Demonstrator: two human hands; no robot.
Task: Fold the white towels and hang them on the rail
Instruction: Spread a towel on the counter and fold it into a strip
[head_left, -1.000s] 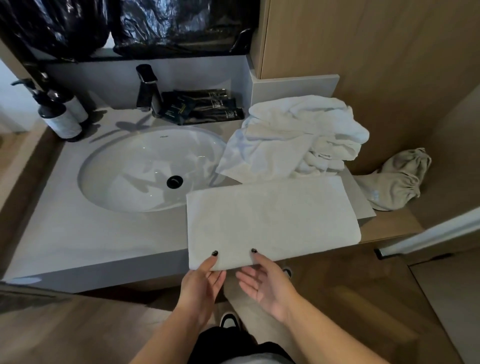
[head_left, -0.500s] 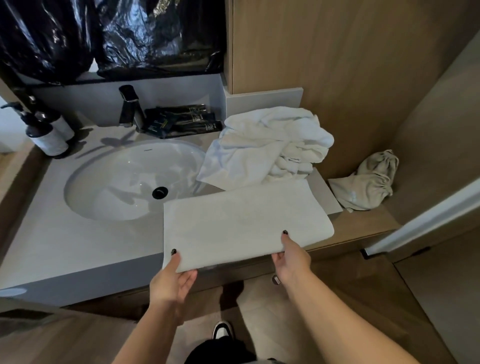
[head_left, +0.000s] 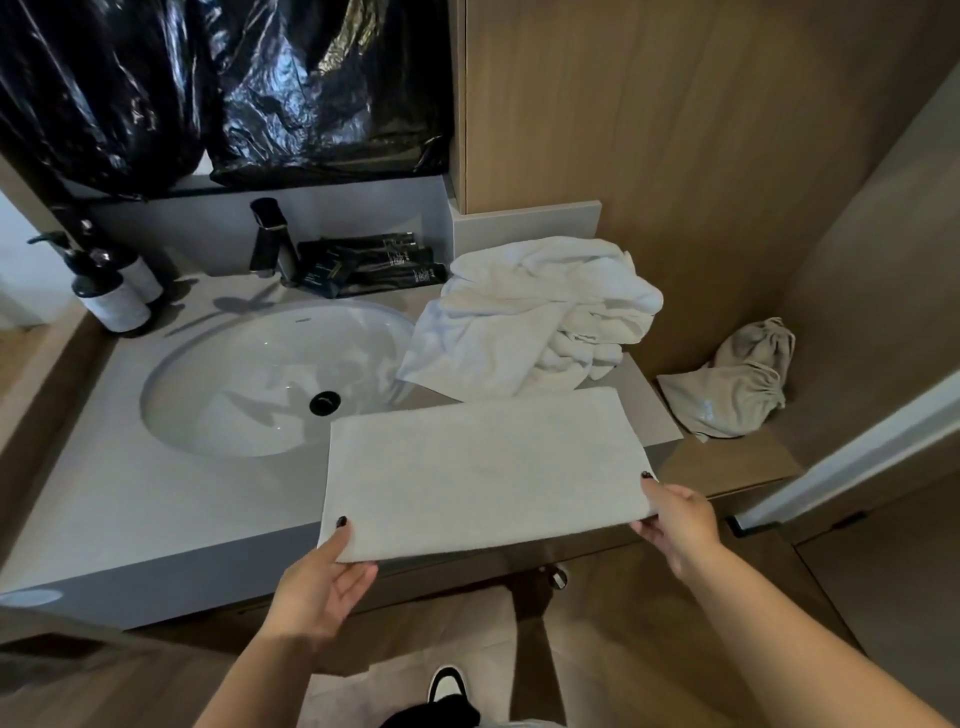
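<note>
Now | folded towel (head_left: 483, 467) at counter (head_left: 130, 499) front edge | left hand (head_left: 322, 587) pinching near-left corner | right hand (head_left: 675, 519) pinching near-right corner

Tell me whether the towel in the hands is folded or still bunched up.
Folded. The white towel is a flat, neat rectangle with straight edges, its near corners pinched by the left hand and right hand. The towel pile behind stays crumpled.

Folded white towel (head_left: 483, 467) on vanity edge (head_left: 156, 519), pinched between left hand (head_left: 322, 582) and right hand (head_left: 680, 519)
</note>
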